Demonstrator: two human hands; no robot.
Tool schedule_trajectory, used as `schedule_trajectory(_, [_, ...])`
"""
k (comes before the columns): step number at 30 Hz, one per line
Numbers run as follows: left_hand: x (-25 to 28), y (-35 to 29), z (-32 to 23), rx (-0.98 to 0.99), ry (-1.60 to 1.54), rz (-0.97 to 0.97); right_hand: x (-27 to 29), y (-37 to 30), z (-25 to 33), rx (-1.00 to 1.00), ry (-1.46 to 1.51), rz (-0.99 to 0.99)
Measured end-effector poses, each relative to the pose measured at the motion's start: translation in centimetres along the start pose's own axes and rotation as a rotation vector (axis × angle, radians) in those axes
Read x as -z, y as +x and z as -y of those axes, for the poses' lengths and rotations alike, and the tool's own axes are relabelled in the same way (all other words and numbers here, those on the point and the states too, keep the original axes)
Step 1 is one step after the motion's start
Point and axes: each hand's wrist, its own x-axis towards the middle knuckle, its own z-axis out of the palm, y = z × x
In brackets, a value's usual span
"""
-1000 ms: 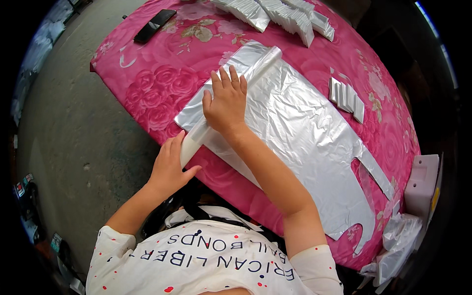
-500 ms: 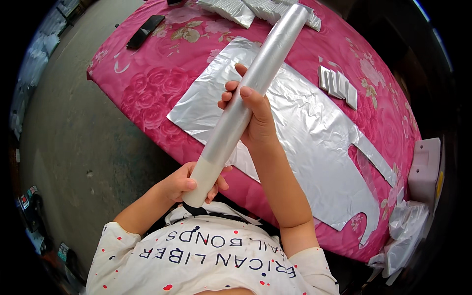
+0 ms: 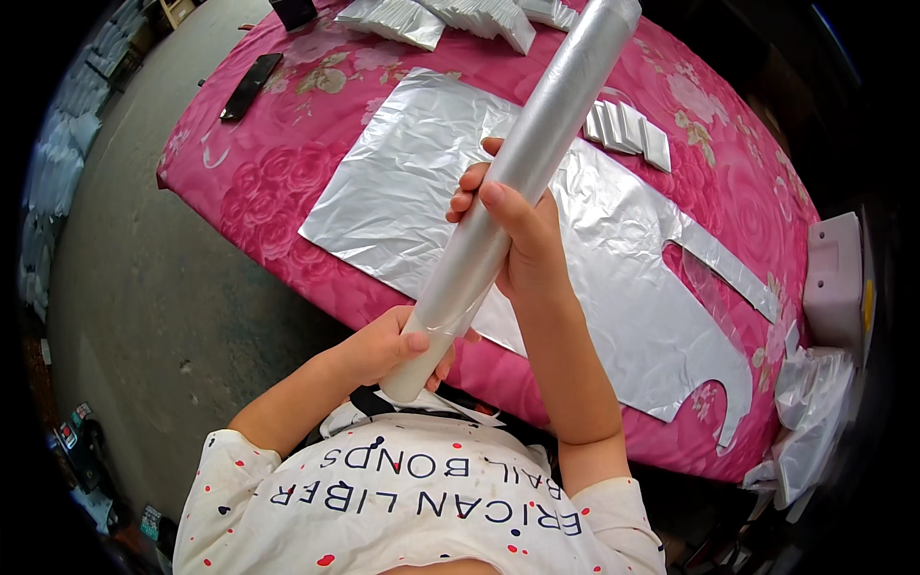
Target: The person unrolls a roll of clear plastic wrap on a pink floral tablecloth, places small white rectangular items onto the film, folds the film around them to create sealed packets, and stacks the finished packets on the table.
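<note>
A long roll of clear plastic film [image 3: 551,120] is held slantwise in front of me, its far end up and to the right. Around its middle, the fingers and thumb of my right hand [image 3: 522,216] are wrapped. My left hand [image 3: 393,345] grips its near, whitish end close to my body. Beneath the roll, a silvery plastic apron-shaped sheet, or bag with cut-out handles, [image 3: 613,307] lies spread on the table. Its cut-outs and straps point to the right. The roll and my right arm hide part of the sheet.
A pink floral cloth covers the table [image 3: 278,192]. Folded silvery packets [image 3: 628,132] lie beyond the sheet, with more stacks [image 3: 450,21] at the far edge. A black phone [image 3: 251,86] rests at the far left. A pale plastic box [image 3: 832,278] and crumpled clear bags [image 3: 813,402] stand at the right.
The roll and both hands have shifted slightly to the right, and the roll's far end has risen. My grip on it stays. The view has also shifted a little.
</note>
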Motion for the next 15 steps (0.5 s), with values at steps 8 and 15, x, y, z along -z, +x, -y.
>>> schedule_trajectory(8, [-1.4,1.5,0.0,-0.058,0.444,-0.377,1.4,-0.6,-1.0,0.0,-0.163,-0.121])
schedule_trajectory(15, [-1.9,1.6,-0.6,-0.044,0.443,-0.335,2.0,-1.6,-1.1,-0.054,-0.162,-0.063])
